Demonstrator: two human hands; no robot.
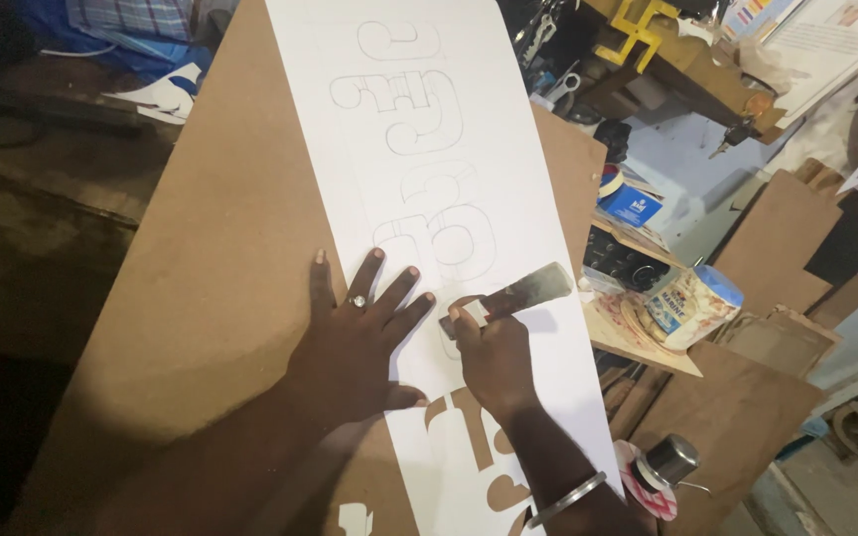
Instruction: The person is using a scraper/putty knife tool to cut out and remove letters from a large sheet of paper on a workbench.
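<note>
A long white sheet [419, 109] with pencilled curved outlines lies on a brown board [220, 258]. My left hand [355, 342], a ring on one finger, presses flat with spread fingers across the sheet's left edge. My right hand [494, 362], a metal bangle on its wrist, grips a flat metal blade tool [518, 294] whose end points right and up over the sheet. Near me, shapes [469, 437] are cut out of the sheet, showing brown board through them.
Right of the board a cluttered bench holds a white and blue tin [697, 303], a blue box [633, 205], a dark device [623, 260] and brown board offcuts [777, 238]. A metal cup [669, 462] stands at the lower right. The left side is dark.
</note>
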